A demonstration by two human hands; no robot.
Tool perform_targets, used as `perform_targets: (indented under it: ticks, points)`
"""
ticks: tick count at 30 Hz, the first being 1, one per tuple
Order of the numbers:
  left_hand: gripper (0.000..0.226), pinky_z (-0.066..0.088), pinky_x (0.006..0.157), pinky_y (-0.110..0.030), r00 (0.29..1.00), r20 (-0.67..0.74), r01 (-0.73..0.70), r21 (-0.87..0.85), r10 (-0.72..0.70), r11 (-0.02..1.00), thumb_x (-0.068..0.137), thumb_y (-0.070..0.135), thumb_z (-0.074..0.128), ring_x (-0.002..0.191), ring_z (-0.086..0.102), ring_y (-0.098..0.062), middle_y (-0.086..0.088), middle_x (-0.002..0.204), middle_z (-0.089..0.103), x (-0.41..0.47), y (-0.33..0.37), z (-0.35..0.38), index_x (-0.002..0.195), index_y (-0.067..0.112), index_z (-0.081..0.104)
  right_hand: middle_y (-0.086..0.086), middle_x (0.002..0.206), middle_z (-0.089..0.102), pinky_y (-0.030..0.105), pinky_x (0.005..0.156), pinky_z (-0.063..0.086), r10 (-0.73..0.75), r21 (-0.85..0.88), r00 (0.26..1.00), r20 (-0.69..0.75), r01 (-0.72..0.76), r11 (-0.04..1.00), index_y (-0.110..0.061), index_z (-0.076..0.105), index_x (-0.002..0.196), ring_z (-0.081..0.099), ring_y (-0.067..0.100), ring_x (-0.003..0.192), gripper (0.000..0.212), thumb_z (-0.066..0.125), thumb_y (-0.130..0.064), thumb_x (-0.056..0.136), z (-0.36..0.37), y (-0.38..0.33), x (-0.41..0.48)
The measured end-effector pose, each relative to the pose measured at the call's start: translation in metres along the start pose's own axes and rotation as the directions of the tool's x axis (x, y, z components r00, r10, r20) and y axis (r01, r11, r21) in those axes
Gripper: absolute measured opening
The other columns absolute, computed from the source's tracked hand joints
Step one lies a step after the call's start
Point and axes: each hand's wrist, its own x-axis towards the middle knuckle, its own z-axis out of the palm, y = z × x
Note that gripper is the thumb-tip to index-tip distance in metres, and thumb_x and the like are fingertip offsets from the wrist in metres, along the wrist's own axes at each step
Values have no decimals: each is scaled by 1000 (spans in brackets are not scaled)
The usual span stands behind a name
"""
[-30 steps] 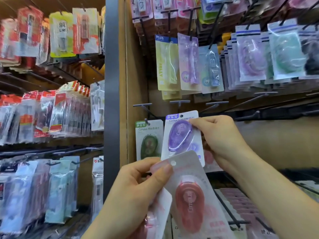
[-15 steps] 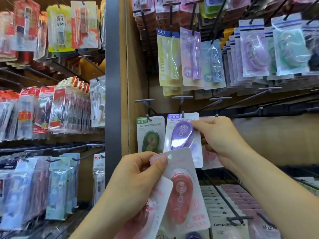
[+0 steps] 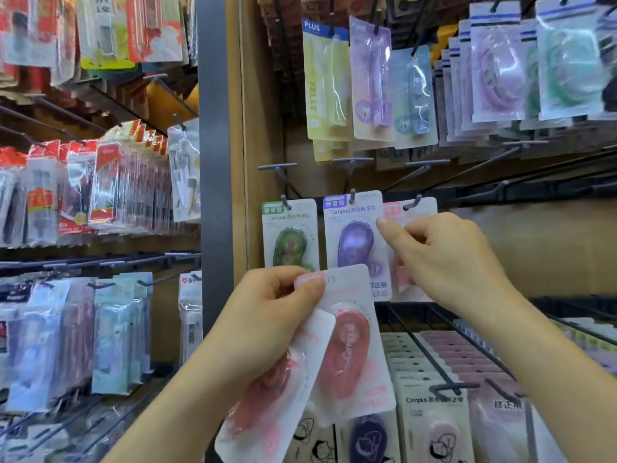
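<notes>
Shop wall of wooden board (image 3: 263, 111), bristling with black hooks and hanging stationery. Far left: rows of clear packs with red labels (image 3: 100, 185), pale blue packs (image 3: 110, 332) below. Past one grey post (image 3: 213, 162), up high, three long pen packs side by side: yellow pack (image 3: 325, 85), lilac pack (image 3: 372, 81), blue pack (image 3: 412, 95).

Lower down, left hand (image 3: 267, 315) clamped on two red tape packs, fanned apart: rear red pack (image 3: 267, 412) tilted down to the left, front red pack (image 3: 350, 352) nearly upright, thumb pressed on its top corner.

Behind these, three more tape packs hanging in a row, one per hook: green pack (image 3: 290, 242), purple pack (image 3: 354, 242), pink pack (image 3: 409, 212).

Right hand (image 3: 447, 259) raised in front of the pink pack, fingers curled, thumb tip at the purple pack's right edge; cannot tell whether pinching or merely touching. Hands apart, right above left.
</notes>
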Motion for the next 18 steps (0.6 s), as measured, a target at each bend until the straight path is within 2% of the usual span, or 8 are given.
perform_targets:
  ticks: [2, 4, 5, 7, 10, 12, 15, 18]
  points:
    - [31, 45, 68, -32, 998, -62, 13, -120, -21, 993, 94, 31, 61, 72, 57, -20, -20, 80, 68, 1, 4, 2, 90, 3, 71, 5, 62, 68, 29, 56, 48, -39, 308, 958, 284, -52, 950, -21, 69, 76, 63, 15, 56, 51, 54, -70, 75, -13, -1, -22]
    - [27, 51, 63, -27, 993, -108, 22, -247, -50, 969, 93, 28, 60, 69, 63, -18, -21, 84, 72, 1, 9, 7, 89, 5, 74, -3, 80, 75, 20, 68, 52, -174, 514, 757, 630, -238, 824, -35, 67, 101, 70, 6, 75, 33, 73, -53, 74, -22, -1, -42]
    - [25, 52, 58, -23, 990, -124, 23, -317, -66, 948, 93, 26, 60, 64, 65, -16, -16, 79, 73, 0, 11, 10, 87, 7, 75, -1, 94, 77, 22, 79, 54, -246, 566, 679, 692, -297, 769, -35, 64, 112, 72, 11, 90, 38, 80, -37, 77, -22, 6, -48]
    - [24, 48, 45, -17, 982, -157, 23, -433, -101, 901, 94, 22, 59, 48, 62, -10, -5, 65, 71, -2, 16, 17, 81, 10, 76, 9, 109, 74, 35, 92, 54, -294, 621, 687, 665, -289, 729, -27, 63, 121, 70, 25, 104, 53, 83, -16, 72, -21, 19, -53]
    - [24, 42, 38, -14, 975, -191, 9, -488, -116, 873, 94, 21, 59, 39, 56, -7, -1, 59, 66, -6, 22, 23, 80, 12, 76, 11, 102, 75, 28, 78, 56, -219, 669, 819, 530, -245, 702, -15, 69, 110, 72, 23, 90, 46, 83, -8, 66, -21, 28, -56]
    - [25, 39, 36, -13, 977, -188, 7, -459, -105, 889, 92, 19, 59, 37, 52, -6, 0, 56, 63, -8, 20, 22, 75, 12, 75, 14, 99, 75, 26, 74, 56, -147, 740, 882, 447, -273, 614, -10, 72, 103, 72, 23, 87, 41, 86, -5, 65, -25, 35, -57]
    - [19, 35, 37, -15, 989, -72, 98, -348, -131, 932, 88, 15, 62, 40, 46, -11, -8, 58, 62, -16, 13, 25, 73, 4, 68, 10, 86, 75, 25, 63, 55, 85, 848, 952, 294, -301, 437, -9, 75, 94, 67, 19, 71, 39, 87, -23, 59, -30, 44, -55]
    - [25, 35, 39, -14, 980, 143, 179, -317, -139, 932, 92, 7, 57, 38, 47, -10, -13, 58, 62, -29, 13, 47, 70, 6, 69, 5, 75, 73, 21, 55, 53, 307, 888, 924, 229, -327, 322, -11, 75, 83, 63, 12, 63, 18, 71, -24, 70, -24, 46, -54]
